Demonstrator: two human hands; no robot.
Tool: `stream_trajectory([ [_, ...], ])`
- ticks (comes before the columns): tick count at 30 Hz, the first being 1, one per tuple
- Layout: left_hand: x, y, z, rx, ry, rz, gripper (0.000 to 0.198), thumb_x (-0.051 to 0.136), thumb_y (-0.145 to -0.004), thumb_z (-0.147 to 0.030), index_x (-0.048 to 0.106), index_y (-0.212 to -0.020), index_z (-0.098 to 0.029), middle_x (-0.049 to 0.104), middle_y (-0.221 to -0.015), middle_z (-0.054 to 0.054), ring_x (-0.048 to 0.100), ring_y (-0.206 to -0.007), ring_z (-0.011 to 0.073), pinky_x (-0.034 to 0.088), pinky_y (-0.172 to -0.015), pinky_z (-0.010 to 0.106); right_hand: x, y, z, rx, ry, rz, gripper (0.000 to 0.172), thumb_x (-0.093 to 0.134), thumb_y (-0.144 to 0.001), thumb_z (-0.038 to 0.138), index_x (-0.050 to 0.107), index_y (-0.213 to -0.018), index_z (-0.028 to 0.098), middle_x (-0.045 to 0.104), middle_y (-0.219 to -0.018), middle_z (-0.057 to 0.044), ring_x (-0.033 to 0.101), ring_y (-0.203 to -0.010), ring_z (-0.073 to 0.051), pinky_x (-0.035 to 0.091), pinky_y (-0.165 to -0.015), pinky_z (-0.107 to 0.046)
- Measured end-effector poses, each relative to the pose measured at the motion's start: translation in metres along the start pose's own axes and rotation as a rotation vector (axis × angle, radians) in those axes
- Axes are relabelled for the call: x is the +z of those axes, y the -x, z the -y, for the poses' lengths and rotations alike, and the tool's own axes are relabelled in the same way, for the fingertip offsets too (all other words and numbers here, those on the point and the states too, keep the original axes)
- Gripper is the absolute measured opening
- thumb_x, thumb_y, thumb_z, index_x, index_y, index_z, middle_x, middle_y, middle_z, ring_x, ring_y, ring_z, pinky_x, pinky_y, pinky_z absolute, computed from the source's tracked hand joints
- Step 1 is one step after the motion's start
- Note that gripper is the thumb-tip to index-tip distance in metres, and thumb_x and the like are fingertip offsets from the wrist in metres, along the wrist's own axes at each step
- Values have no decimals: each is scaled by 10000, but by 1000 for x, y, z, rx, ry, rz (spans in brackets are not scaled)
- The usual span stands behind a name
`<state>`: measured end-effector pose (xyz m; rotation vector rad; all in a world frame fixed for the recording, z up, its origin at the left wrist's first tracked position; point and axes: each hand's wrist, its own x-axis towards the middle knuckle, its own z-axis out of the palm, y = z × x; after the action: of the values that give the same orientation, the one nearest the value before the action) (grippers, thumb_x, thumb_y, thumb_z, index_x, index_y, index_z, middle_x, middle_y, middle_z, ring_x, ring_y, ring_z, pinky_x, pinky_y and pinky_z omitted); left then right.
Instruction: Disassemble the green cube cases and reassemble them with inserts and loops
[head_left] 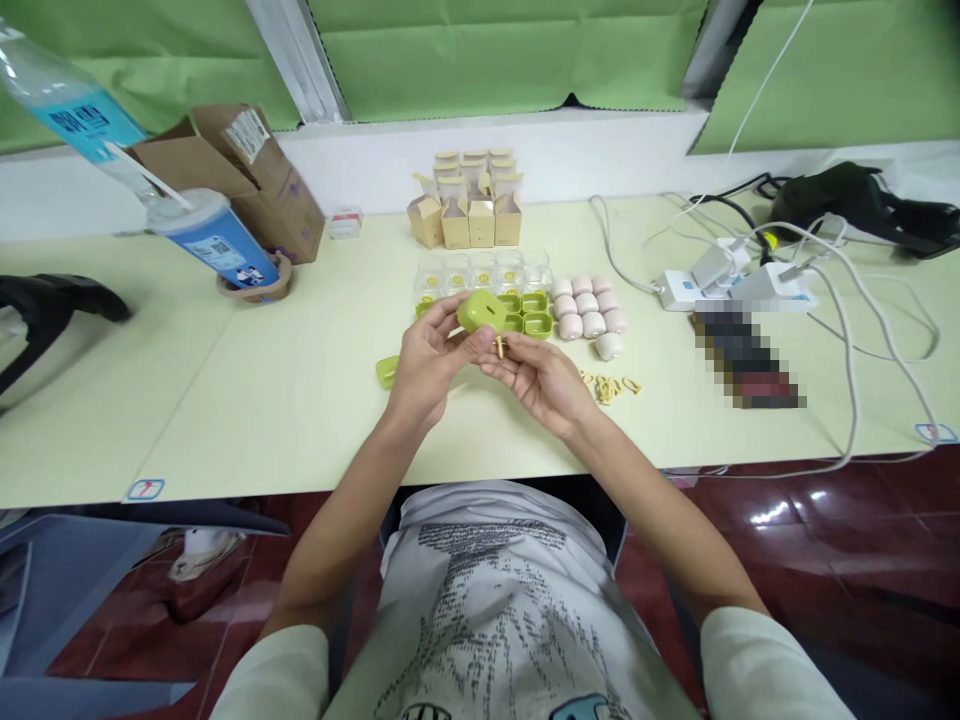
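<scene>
My left hand (426, 362) is closed round a small green case (481, 312), held above the pale table (300, 400). Just to its right, my right hand (534, 375) pinches a small tan piece (499, 346) right under the case. Behind the hands lie several green case halves (534, 312) and clear plastic boxes (480, 272). One more green piece (387, 371) lies on the table left of my left hand. A little heap of tan loops (609, 386) rests to the right of my right hand.
Pink rounded pieces (589, 308) sit right of the green halves. Small tan cartons (471, 205) stand at the back. A brown cardboard box (247, 170), a blue cup (214, 240) and a water bottle (67, 105) are at the left; a power strip with chargers (720, 280) and cables lies at the right.
</scene>
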<state>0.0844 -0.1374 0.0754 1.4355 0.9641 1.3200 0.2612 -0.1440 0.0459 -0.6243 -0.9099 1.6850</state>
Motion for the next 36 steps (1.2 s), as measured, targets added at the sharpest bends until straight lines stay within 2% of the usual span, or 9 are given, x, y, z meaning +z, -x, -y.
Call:
stream_trajectory([
  [4, -21, 1, -10, 110, -275, -8, 760, 1026, -775, -655, 790, -1372, -248, 825, -1344, 103, 798, -1157, 246, 671, -1000, 372, -26, 15, 53, -181, 444, -1, 441, 988, -912, 543, 806, -1136, 211, 897, -1000, -69, 858, -839, -205, 744, -811, -366],
  [8, -45, 2, -8, 134, -762, 74, 543, 979, -850, -333, 845, -1371, -256, 813, -1302, 94, 784, -1034, 257, 669, -957, 413, -68, 54, 101, -423, 996, -225, 236, 877, -1019, 468, 815, -1049, 242, 896, -1005, -79, 830, -809, -223, 673, -693, -349],
  [11, -53, -4, 3, 90, -1048, 123, 578, 919, -855, -149, 804, -1418, -214, 822, -1335, 139, 801, -1071, 324, 640, -1055, 505, -103, 89, 106, -591, 1352, -437, 117, 852, -1019, 380, 847, -982, 269, 854, -904, -49, 778, -735, -221, 650, -702, -376],
  [14, -53, -16, 16, 45, -1136, 198, 469, 886, -880, -135, 793, -1337, -186, 840, -1299, 176, 810, -1130, 391, 637, -1051, 539, -124, 115, 90, -663, 1433, -439, 76, 800, -1054, 331, 853, -1028, 283, 877, -996, -60, 843, -843, -266, 697, -795, -438],
  [18, -51, -27, 27, 64, -1140, 245, 211, 795, -955, -204, 825, -1164, -202, 828, -1272, 165, 805, -1144, 391, 631, -1063, 543, -126, 123, 68, -772, 1481, -275, 142, 752, -1065, 225, 866, -1029, 301, 917, -1121, -73, 899, -1034, -314, 744, -934, -501],
  [22, -54, -28, 33, 124, -1118, 185, 208, 684, -1026, -252, 860, -1124, -197, 788, -1366, 165, 795, -1105, 343, 633, -1078, 525, -127, 117, 60, -798, 1503, -160, 227, 722, -1054, 155, 887, -1020, 307, 928, -1092, -49, 906, -1084, -318, 765, -948, -520],
  [28, -50, -26, 38, 111, -1081, 116, 140, 728, -1032, -227, 862, -1026, -188, 787, -1318, 150, 789, -1068, 318, 625, -1078, 497, -138, 118, 57, -767, 1526, -167, 253, 695, -1042, 126, 895, -1055, 282, 923, -1185, -59, 899, -1167, -324, 753, -1043, -546],
  [33, -41, -21, 21, 79, -1191, 136, 174, 703, -1050, -183, 858, -1121, -216, 774, -1426, 144, 786, -1176, 346, 632, -1031, 486, -138, 120, 57, -747, 1545, -164, 249, 707, -1030, 135, 881, -1136, 278, 921, -1189, -64, 878, -1238, -346, 738, -1071, -553],
  [36, -51, -12, 0, 136, -1298, 115, 254, 764, -1055, -290, 838, -1295, -249, 765, -1466, 152, 717, -1356, 393, 626, -1065, 501, -136, 122, 57, -758, 1515, -236, 272, 688, -1043, 148, 869, -1200, 276, 916, -1202, -79, 886, -1203, -335, 731, -1058, -537],
])
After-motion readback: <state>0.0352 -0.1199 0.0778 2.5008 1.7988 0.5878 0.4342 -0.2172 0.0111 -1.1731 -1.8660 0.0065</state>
